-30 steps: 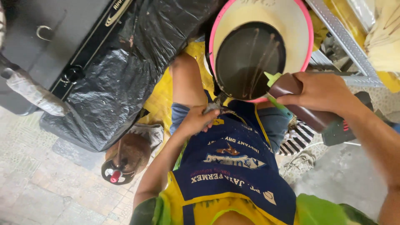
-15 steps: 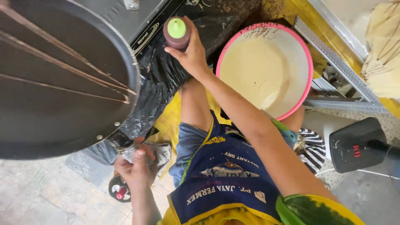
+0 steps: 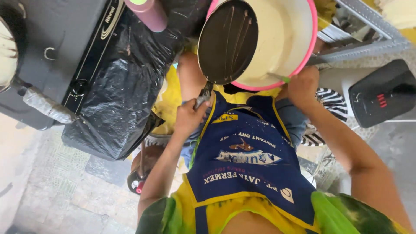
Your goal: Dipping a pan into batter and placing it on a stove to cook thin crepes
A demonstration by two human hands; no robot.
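Left hand gripped handle of dark round pan, pan tilted over pink-rimmed basin of cream batter. Right hand rested at basin's near rim, touching green-handled utensil. Navy apron covered lap. Brown squeeze bottle with green cap stood on black plastic sheet beside gas stove. Black device lay right of basin.
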